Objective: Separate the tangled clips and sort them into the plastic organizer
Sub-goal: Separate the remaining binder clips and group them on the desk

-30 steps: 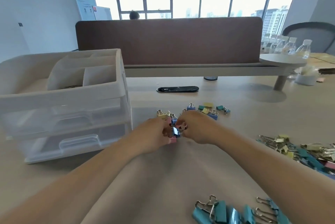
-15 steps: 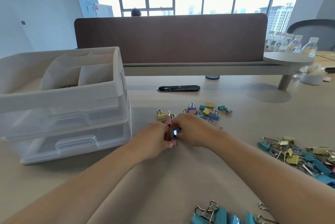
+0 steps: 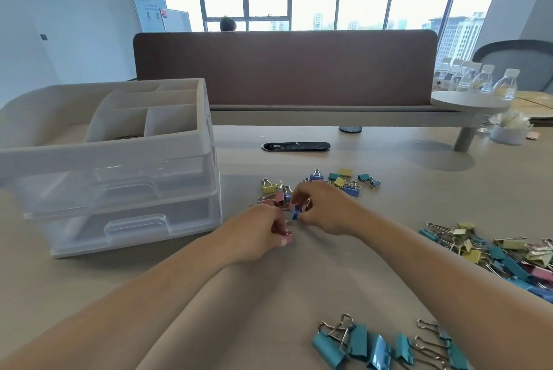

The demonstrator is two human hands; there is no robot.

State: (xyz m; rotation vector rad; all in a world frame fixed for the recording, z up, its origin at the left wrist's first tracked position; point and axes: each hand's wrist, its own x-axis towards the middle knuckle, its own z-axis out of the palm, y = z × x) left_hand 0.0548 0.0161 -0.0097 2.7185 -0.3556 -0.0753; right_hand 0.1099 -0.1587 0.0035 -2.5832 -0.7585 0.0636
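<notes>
Near the table's middle my left hand (image 3: 257,235) pinches a small pink binder clip (image 3: 288,239). Just beyond it my right hand (image 3: 326,208) pinches a small blue binder clip (image 3: 295,212). The two clips are a little apart. Behind the hands lies a loose heap of small coloured clips (image 3: 329,182). The white plastic organizer (image 3: 110,166) stands at the left, with open top compartments and two clear drawers, both closed.
A tangled pile of larger clips (image 3: 496,253) lies at the right. Several teal clips (image 3: 377,345) sit at the near edge. A black oval cable port (image 3: 295,146) is set in the table, with a brown divider panel (image 3: 284,67) behind it and water bottles (image 3: 478,80) on a shelf at far right.
My hands have drawn apart: the left pulled back toward me with the pink clip while the right kept the blue clip. The two clips, held together before, are now separated.
</notes>
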